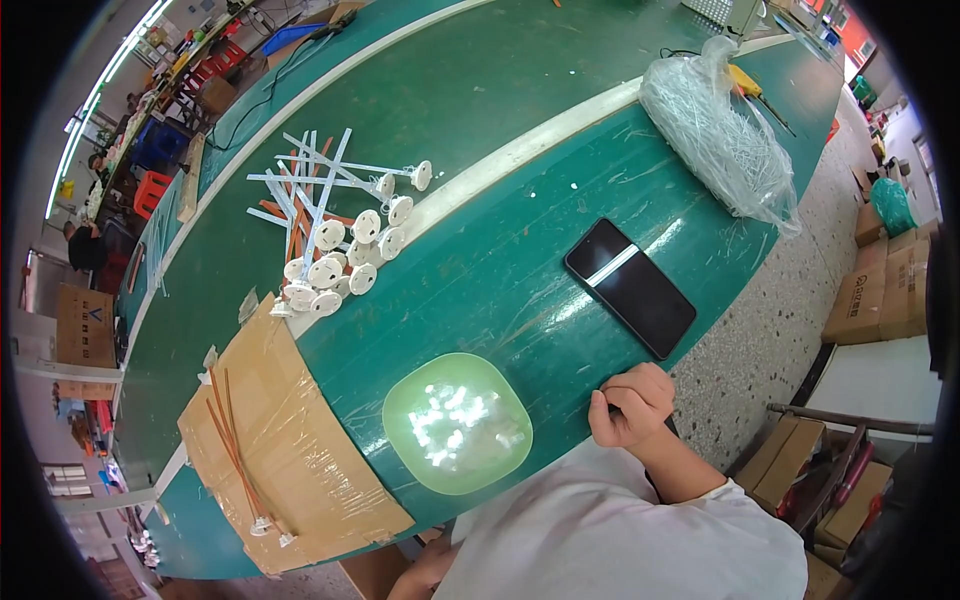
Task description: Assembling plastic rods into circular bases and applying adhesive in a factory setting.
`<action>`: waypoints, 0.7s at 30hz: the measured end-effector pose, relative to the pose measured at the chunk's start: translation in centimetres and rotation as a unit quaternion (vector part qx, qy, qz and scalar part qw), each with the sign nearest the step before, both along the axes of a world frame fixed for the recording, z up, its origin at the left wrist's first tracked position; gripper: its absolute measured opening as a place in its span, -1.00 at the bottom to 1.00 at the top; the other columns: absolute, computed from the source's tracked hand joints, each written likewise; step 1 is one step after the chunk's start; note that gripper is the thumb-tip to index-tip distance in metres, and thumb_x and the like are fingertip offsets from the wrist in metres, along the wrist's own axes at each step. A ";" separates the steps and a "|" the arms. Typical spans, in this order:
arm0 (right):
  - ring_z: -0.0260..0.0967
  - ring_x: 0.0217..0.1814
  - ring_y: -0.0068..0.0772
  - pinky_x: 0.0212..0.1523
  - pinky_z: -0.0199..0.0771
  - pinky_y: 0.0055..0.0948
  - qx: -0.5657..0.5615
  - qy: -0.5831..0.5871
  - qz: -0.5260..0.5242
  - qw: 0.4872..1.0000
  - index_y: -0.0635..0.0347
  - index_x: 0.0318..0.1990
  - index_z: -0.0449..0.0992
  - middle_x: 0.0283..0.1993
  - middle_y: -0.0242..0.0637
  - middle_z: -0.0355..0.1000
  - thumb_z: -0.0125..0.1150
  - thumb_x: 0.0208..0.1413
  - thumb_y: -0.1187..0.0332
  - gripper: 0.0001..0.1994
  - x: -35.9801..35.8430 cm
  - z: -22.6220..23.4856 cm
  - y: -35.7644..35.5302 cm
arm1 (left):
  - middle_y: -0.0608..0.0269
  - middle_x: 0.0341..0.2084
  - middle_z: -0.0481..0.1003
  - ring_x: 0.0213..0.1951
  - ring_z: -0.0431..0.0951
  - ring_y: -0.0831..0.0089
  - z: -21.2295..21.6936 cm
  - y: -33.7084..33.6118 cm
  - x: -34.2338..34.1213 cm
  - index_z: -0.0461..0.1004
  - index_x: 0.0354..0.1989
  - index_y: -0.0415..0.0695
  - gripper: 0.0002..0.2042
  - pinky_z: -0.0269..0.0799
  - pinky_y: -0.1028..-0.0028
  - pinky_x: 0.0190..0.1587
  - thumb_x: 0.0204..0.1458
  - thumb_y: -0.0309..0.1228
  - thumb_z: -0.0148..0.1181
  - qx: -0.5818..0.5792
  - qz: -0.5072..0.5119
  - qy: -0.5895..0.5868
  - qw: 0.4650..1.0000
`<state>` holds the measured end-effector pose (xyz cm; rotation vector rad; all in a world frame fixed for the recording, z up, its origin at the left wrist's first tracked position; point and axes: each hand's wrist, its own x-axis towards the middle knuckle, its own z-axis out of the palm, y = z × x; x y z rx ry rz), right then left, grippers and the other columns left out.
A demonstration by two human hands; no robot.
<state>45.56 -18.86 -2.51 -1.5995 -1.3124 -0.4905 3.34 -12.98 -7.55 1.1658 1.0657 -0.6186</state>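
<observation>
Head view shows your right hand (630,405) curled shut at the green table's (520,270) near edge, holding nothing visible, just beside the green bowl (457,423) of small white parts kept within reach; your left hand is barely visible at the bottom, grip unclear.

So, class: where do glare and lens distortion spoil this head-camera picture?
Head view: glare washes out the contents of the pale green plastic bowl; a bright reflected streak crosses the black glossy phone; the green worktable edges bow with fisheye distortion; dark corners ring the frame.
</observation>
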 end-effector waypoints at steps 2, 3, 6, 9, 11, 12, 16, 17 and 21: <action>0.21 -0.67 -0.40 -0.60 0.15 -0.47 0.000 -0.001 0.000 1.000 0.17 -0.63 0.40 -0.58 -0.33 0.39 0.27 -0.30 0.56 -0.87 0.0 0.0 0.0 | 0.04 0.07 0.50 0.11 0.47 0.26 0.3 -0.1 0.1 0.33 0.28 -0.10 -0.38 0.32 0.35 0.16 0.17 0.08 0.05 -0.011 0.011 0.000 1.000; 0.21 -0.67 -0.39 -0.60 0.14 -0.47 0.001 0.000 0.000 1.000 0.16 -0.63 0.40 -0.58 -0.33 0.38 0.27 -0.30 0.56 -0.87 0.0 0.0 0.0 | 0.03 0.08 0.49 0.11 0.47 0.24 0.5 -0.1 0.3 0.33 0.28 -0.10 -0.38 0.33 0.35 0.16 0.18 0.07 0.04 -0.023 0.022 0.001 0.999; 0.21 -0.67 -0.39 -0.60 0.14 -0.47 0.005 -0.001 0.001 1.000 0.16 -0.63 0.40 -0.58 -0.33 0.38 0.27 -0.30 0.56 -0.87 0.1 -0.1 0.1 | 0.00 0.08 0.49 0.12 0.47 0.23 1.0 0.0 0.9 0.32 0.28 -0.10 -0.38 0.32 0.33 0.16 0.17 0.07 0.05 -0.022 0.021 0.029 0.999; 0.20 -0.68 -0.39 -0.60 0.14 -0.48 0.008 -0.001 0.001 1.000 0.16 -0.64 0.40 -0.58 -0.33 0.38 0.27 -0.30 0.55 -0.87 0.1 0.0 0.2 | -0.03 0.07 0.49 0.11 0.47 0.22 -0.4 -0.3 0.1 0.31 0.28 -0.14 -0.40 0.32 0.33 0.17 0.20 0.02 0.03 0.002 0.011 0.032 0.999; 0.20 -0.68 -0.39 -0.60 0.14 -0.48 0.007 -0.001 0.000 1.000 0.16 -0.64 0.40 -0.58 -0.33 0.38 0.27 -0.30 0.55 -0.86 0.1 0.0 0.1 | -0.02 0.03 0.51 0.07 0.50 0.18 -0.9 -0.5 0.8 0.30 0.27 -0.17 -0.43 0.33 0.31 0.15 0.20 -0.04 0.04 0.160 -0.044 -0.037 0.985; 0.20 -0.68 -0.39 -0.60 0.14 -0.47 0.009 -0.003 -0.002 1.000 0.16 -0.64 0.40 -0.58 -0.34 0.38 0.27 -0.30 0.55 -0.86 0.2 -0.1 0.1 | -0.01 -0.01 0.53 0.02 0.53 0.14 -1.0 -0.6 1.1 0.30 0.26 -0.20 -0.46 0.34 0.29 0.14 0.21 -0.11 0.06 0.312 -0.098 -0.103 0.939; 0.20 -0.68 -0.38 -0.61 0.14 -0.46 0.016 -0.004 -0.004 1.000 0.15 -0.63 0.40 -0.59 -0.34 0.38 0.27 -0.29 0.55 -0.86 0.0 0.2 0.1 | -0.04 0.00 0.51 0.01 0.51 0.05 -4.7 0.1 0.8 0.33 0.22 -0.23 -0.51 0.35 0.23 0.14 0.16 -0.25 0.13 0.521 -0.103 -0.193 0.825; 0.20 -0.68 -0.38 -0.61 0.14 -0.46 0.017 -0.008 -0.006 1.000 0.15 -0.63 0.40 -0.59 -0.34 0.38 0.27 -0.29 0.55 -0.86 0.2 0.1 0.1 | -0.05 0.03 0.48 0.04 0.48 0.02 -4.7 1.0 1.7 0.36 0.19 -0.23 -0.53 0.34 0.19 0.14 0.13 -0.28 0.16 0.325 0.194 -0.118 0.918; 0.17 -0.69 -0.38 -0.63 0.09 -0.45 0.044 -0.017 -0.005 0.999 0.11 -0.64 0.39 -0.59 -0.37 0.36 0.32 -0.33 0.52 -0.83 -0.1 -0.1 0.1 | -0.09 0.08 0.42 0.14 0.39 -0.02 -5.7 4.6 2.7 0.42 0.12 -0.19 -0.60 0.31 0.09 0.15 0.13 -0.32 0.16 0.530 -0.110 -0.132 0.831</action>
